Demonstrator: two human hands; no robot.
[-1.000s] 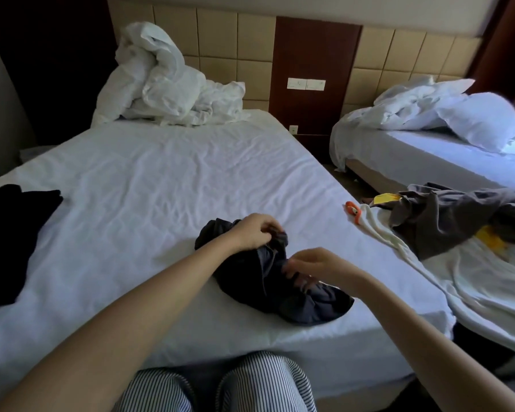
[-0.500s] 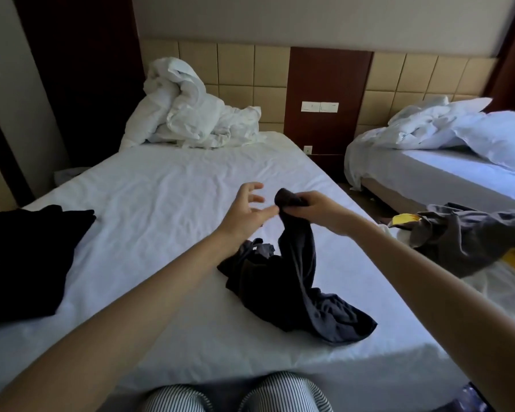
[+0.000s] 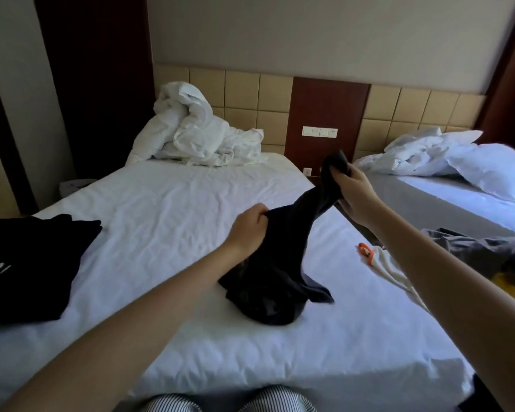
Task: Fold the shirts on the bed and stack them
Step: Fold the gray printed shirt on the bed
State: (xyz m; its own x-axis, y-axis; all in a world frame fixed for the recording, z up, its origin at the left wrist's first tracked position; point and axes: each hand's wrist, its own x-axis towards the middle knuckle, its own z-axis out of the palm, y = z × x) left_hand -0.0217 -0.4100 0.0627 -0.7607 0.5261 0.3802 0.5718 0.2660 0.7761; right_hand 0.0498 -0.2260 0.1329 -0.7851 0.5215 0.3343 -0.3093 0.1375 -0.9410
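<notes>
Hands both closed on one dark shirt (image 3: pixel 268 263). Right hand (image 3: pixel 356 196) grips a bunched end of the cloth, raised above the bed (image 3: pixel 167 209), a tuft sticking out past the fist. Left hand (image 3: pixel 247 230) pinches the shirt lower down, fingers curled into the fabric. Cloth runs taut as a twisted band between the two hands; the rest hangs down and lies crumpled on the bed sheet, near the bed's near edge.

Black folded shirt (image 3: pixel 30 263) lies flat on the bed's left side, well apart from the held shirt, with a white smile mark showing on it. White garment (image 3: pixel 396 272) with an orange tag (image 3: pixel 364 252) drapes over the bed's right edge. Grey garment (image 3: pixel 482 254) lies beyond it, past the bed's right edge; what it rests on is hidden. White duvet (image 3: pixel 197 138) is heaped at the bed's head end. Striped trouser knees (image 3: pixel 229 401) sit against the bed's near edge.
</notes>
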